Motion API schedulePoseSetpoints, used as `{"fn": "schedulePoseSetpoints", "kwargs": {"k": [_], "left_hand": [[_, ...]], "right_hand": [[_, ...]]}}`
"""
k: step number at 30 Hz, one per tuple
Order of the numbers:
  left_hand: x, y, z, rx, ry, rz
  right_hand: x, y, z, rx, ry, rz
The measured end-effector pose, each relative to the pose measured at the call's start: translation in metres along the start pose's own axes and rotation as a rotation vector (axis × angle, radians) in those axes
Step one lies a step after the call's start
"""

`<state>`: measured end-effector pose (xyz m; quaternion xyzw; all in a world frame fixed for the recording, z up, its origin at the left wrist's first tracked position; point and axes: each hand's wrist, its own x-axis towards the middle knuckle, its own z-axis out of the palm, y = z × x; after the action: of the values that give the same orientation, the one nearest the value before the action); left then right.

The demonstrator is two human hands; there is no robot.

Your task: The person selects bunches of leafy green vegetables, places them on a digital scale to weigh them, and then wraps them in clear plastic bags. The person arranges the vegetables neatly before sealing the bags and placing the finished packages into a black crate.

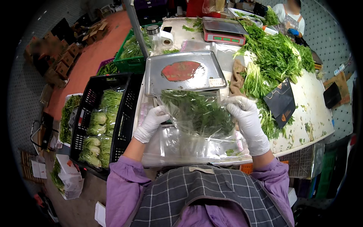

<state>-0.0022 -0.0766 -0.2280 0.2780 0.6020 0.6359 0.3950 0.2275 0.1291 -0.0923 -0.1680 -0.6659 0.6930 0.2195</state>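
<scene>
Between my hands hangs a clear plastic bag (198, 113) filled with dark leafy greens. My left hand (151, 123), in a white glove, pinches the bag's left edge. At its right edge, my gloved right hand (245, 116) grips the plastic between thumb and fingers. Just beyond the bag is the steel pan of a weighing scale (154, 63), with a worn red patch on its surface. Below the bag, a layer of clear plastic bags (175, 147) covers the near part of the table.
To the left stands a black crate (78, 136) of bagged greens. A brown cloth (237, 76), loose leafy greens (278, 56) and a black paper bag (280, 102) lie on the right. A second scale (224, 31) and a glass jar (154, 37) stand farther back. A co-worker (289, 21) is at the far right.
</scene>
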Motion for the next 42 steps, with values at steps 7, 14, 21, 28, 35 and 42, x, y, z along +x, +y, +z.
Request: {"fn": "schedulePoseSetpoints", "kwargs": {"k": [7, 14, 21, 28, 35, 42], "left_hand": [[-0.057, 0.105, 0.033, 0.187, 0.841, 0.760], [-0.069, 0.092, 0.110, 0.495, 0.429, 0.848], [-0.078, 0.073, 0.070, -0.424, 0.362, 0.483], [-0.093, 0.035, 0.043, -0.895, 0.228, 0.297], [-0.101, 0.028, 0.039, -0.940, 0.041, 0.236], [-0.111, 0.032, -0.005, -0.326, 0.203, 0.157]], "right_hand": [[0.019, -0.048, 0.064, 0.026, 0.145, -0.251], [0.014, -0.026, 0.137, 0.129, 0.031, -0.421], [-0.015, -0.019, 0.185, 0.136, -0.440, -0.784], [0.041, 0.001, 0.071, -0.334, 0.136, -0.477], [0.021, 0.051, 0.077, 0.427, -0.417, 0.277], [0.015, 0.022, 0.084, 0.405, -0.228, 0.053]]}}
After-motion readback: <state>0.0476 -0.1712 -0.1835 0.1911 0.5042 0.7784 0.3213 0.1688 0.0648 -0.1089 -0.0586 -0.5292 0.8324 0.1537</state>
